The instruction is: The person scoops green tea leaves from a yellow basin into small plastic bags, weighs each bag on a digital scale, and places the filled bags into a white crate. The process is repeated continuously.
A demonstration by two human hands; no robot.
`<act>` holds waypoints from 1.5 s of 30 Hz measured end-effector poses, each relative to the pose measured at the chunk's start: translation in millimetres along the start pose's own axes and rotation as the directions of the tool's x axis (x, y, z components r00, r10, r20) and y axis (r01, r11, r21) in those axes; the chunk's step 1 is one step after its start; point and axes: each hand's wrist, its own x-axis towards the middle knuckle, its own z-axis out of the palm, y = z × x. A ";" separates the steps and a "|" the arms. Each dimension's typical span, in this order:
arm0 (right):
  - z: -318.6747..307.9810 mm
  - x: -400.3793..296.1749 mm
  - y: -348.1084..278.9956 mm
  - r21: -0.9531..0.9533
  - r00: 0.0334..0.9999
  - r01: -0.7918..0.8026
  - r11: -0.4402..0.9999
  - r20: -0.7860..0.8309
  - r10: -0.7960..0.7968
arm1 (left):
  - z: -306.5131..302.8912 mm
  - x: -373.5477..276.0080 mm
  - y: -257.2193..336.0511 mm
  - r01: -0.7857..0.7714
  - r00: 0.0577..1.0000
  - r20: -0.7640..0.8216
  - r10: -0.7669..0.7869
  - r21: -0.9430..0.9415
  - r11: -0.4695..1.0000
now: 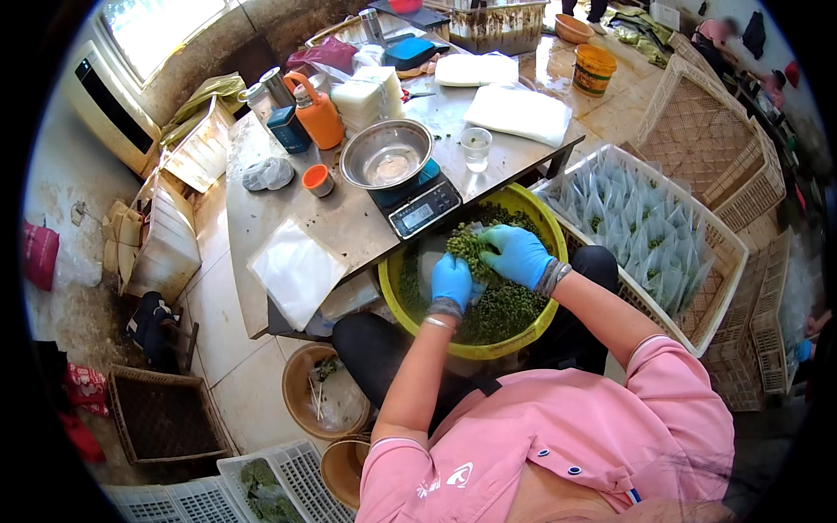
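My left hand (452,280) and my right hand (518,253), both in blue gloves, are closed around a clump of green berry clusters (468,244), which look like green peppercorns. Some clear plastic shows at the fingers; how it is held is partly hidden. Below them, a yellow basin (523,338) between my knees contains loose dark green berries (500,314). Just beyond the basin, a digital scale (425,210) carries a steel bowl (386,160) at the table's edge. Flat clear plastic bags (297,271) lie on the table to the left.
To the right, a white crate (726,261) holds many filled clear bags (644,229). The metal table (261,216) bears an orange bottle (318,118), a plastic cup (476,149) and stacked bags (520,112). A tan bucket (294,402) stands at lower left. Other people (709,39) are in the background.
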 end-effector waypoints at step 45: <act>-20.8 64.2 8.2 -0.138 0.968 -0.019 0.990 0.246 0.052 | -70.2 -8.6 69.9 -0.414 0.878 0.130 0.461 0.690 0.593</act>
